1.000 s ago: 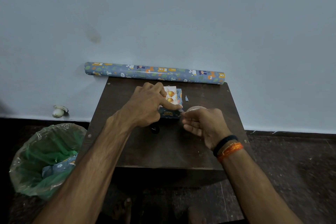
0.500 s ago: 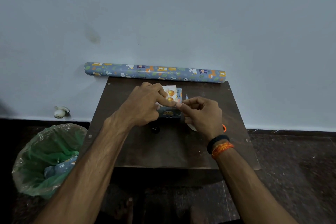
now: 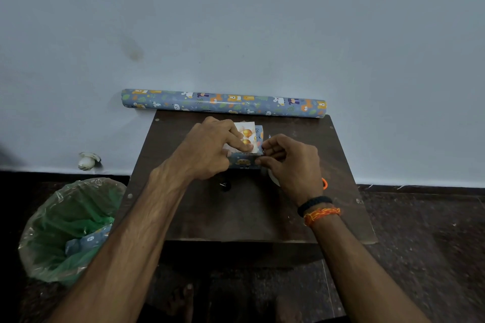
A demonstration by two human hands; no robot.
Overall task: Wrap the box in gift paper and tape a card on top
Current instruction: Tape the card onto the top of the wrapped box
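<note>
Dark brown wood makes up the small table (image 3: 236, 217), and the wrapped box (image 3: 245, 161) sits toward its far edge, about midway between the left and right edges. The box wears blue animal-print gift paper, and a white card (image 3: 246, 136) with gold balloons lies on its top. The left hand (image 3: 207, 151) rests over the card, index finger stretched flat along the card's near edge and pressing it down — the other fingers bent behind. The right hand (image 3: 291, 162) is at the box's right end, fingers curled and thumb and fingertips closed together at the box's corner; what they pinch is too small to tell. A roll of matching gift paper (image 3: 223, 103) lies along the table's far edge against the wall. Left of the table stands a bin (image 3: 65, 231) lined with green plastic.
</note>
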